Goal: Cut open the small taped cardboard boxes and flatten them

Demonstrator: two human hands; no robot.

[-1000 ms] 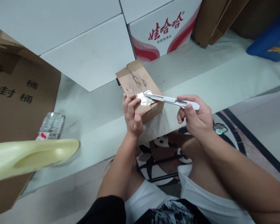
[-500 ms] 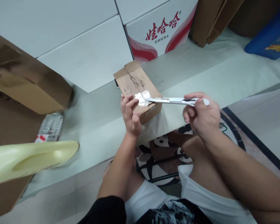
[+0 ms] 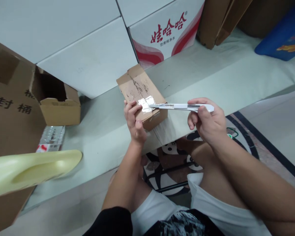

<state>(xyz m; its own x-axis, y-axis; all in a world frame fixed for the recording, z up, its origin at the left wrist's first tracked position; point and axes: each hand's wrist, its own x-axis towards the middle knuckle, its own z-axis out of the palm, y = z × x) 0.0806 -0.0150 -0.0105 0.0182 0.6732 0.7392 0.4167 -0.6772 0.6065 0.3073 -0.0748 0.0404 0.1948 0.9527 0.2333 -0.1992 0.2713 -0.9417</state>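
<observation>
A small brown cardboard box (image 3: 144,88) rests at an angle on the pale green surface, with a shiny strip of clear tape (image 3: 146,104) across its top near the front end. My left hand (image 3: 135,123) grips the box's near left edge, fingers over the top and thumb toward the front. In my right hand (image 3: 207,118) is a slim white utility knife (image 3: 180,106), pinched between thumb and fingers. Its blade points left, and the tip meets the taped part near the box's front seam. How deep the tip goes cannot be seen.
White cartons (image 3: 88,55) and a red-and-white water carton (image 3: 166,34) stand behind. An open brown box (image 3: 61,111), a bottle (image 3: 51,137) and a pale yellow plastic object (image 3: 39,167) are on the left. A blue container (image 3: 280,42) sits far right.
The view has shifted slightly, showing more of the open brown box at the left. Both hands keep their hold, and the knife tip stays at the taped area.
</observation>
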